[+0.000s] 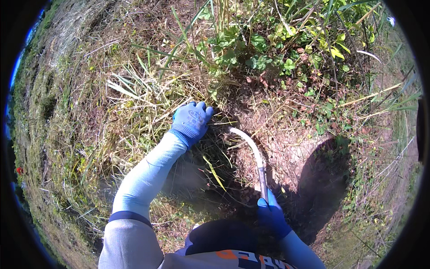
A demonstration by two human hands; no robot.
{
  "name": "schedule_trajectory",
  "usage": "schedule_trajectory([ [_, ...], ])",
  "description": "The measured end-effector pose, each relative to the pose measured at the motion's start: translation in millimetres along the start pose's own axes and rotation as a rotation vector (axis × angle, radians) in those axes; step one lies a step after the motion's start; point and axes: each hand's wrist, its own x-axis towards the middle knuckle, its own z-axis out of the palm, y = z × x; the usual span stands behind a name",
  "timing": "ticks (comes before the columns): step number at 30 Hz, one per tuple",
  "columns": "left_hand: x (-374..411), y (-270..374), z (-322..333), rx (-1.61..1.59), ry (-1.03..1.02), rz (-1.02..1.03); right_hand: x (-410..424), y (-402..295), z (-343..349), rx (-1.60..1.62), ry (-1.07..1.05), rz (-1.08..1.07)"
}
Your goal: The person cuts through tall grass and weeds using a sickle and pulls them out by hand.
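Observation:
My left hand (193,119), in a blue work glove bearing a printed mark, is curled over a clump of grass stems (153,90) and dry stalks. Its palm and fingertips are hidden beneath it. My right hand (272,213), gloved in blue, grips the dark handle of a sickle (262,178). The sickle's pale curved blade (250,143) points up and bends left, with its tip low by the grass, to the right of my left hand. Shadow covers the ground between my two hands.
Leafy green weeds (258,50) and tall grass stalks (223,16) grow ahead. Bare, sunlit soil with short litter (285,149) lies right of the blade. A dry stalk (373,94) slants across the right side. At the far left edge shows a small red thing (19,170).

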Motion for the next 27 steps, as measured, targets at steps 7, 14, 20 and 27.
schedule_trajectory([
  [7,-1,10,0,0.119,0.109,0.077,128,-120,19,0.231,0.204,0.082],
  [14,89,7,3,0.519,0.328,0.187,160,-120,50,-0.194,0.13,0.17],
  [20,118,-1,-5,0.333,0.006,0.027,158,-84,42,-0.236,0.208,0.059],
  [27,103,-13,-5,0.293,-0.058,-0.111,178,-145,45,-0.075,0.076,0.293],
])
